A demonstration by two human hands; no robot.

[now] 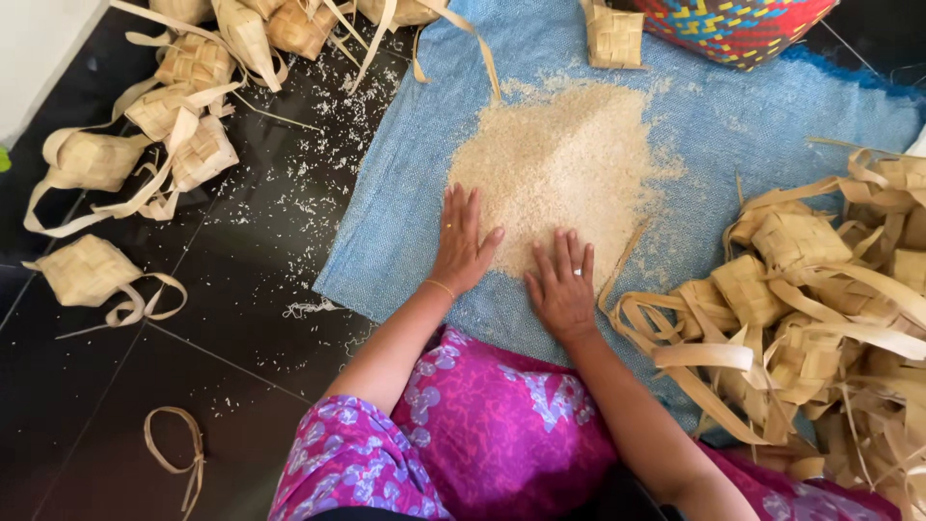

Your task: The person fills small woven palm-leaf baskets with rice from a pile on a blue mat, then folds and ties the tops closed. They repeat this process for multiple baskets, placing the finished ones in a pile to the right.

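A flat heap of pale raw rice (564, 169) lies spread on a blue cloth (405, 193) on the dark floor. My left hand (463, 241) rests palm down, fingers apart, at the heap's near left edge. My right hand (562, 282), with a ring on it, presses flat on the cloth at the heap's near edge. Neither hand holds anything. One woven palm-leaf pouch (614, 37) sits on the cloth beyond the rice.
Several woven palm-leaf pouches (183, 116) with long strips lie on the black tiles at the left. A larger tangled pile of pouches (820, 309) fills the right. A colourful woven basket (738, 27) stands at the top. Loose rice grains (289, 193) scatter over the floor.
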